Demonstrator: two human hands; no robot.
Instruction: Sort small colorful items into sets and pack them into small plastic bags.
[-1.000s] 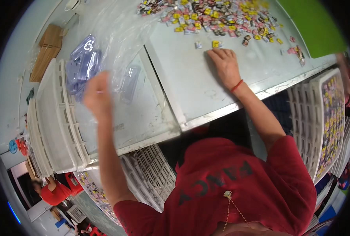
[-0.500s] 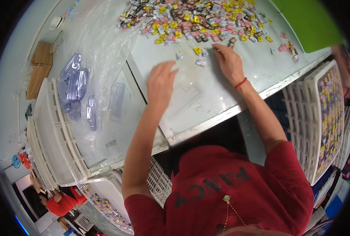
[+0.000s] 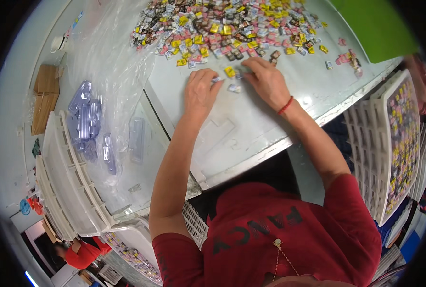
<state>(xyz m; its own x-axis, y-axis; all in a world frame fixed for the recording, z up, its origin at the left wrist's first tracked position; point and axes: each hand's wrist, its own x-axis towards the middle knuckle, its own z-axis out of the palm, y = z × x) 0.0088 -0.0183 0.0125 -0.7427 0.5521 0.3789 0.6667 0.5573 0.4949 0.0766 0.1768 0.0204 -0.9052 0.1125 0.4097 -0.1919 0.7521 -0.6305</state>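
Observation:
A large heap of small rectangular pieces [image 3: 213, 40] in yellow, pink, white and dark brown spreads over the far part of the pale tabletop [image 3: 265, 131]. On the near side of the heap, my left hand [image 3: 201, 93] pinches a small white-and-blue piece [image 3: 217, 79] between thumb and fingertips. My right hand [image 3: 269, 85], with a red cord at the wrist, has its thumb and forefinger apart beside a small bluish piece [image 3: 239, 75]. Between the hands lie a yellow piece [image 3: 229, 71] and a white-and-blue piece [image 3: 234, 88].
Clear plastic sheeting [image 3: 119, 67] and purplish transparent plastic trays [image 3: 86, 117] lie at left. White stacked crates [image 3: 72, 177] stand beyond them. More white trays [image 3: 380, 143] hold pieces at right, near a green board [image 3: 375, 28]. A person in red [image 3: 81, 253] is at lower left.
My left hand has come to the white-and-blue piece and closed on it. My right hand has moved left toward the loose pieces. The whole view has shifted slightly.

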